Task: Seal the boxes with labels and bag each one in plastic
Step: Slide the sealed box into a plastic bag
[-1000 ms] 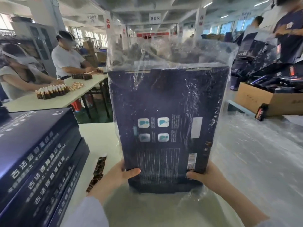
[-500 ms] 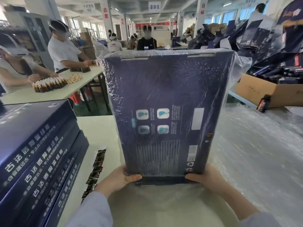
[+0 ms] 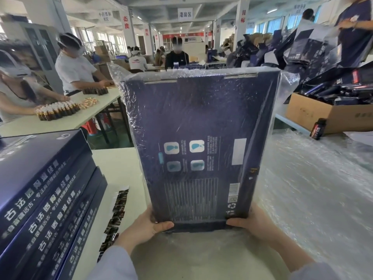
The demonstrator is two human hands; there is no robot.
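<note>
Navy box [image 3: 201, 126] upright — plastic bag [image 3: 286, 81] crinkled over it.

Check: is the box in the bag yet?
In. The plastic bag covers the whole box, with slack above its top.

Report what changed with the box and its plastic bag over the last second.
The box has slid deeper into the plastic bag: the slack that stood above its top edge now lies snug over it. The left hand and right hand grip its lower corners as before. The stack of boxes and label strip have not moved.
</note>
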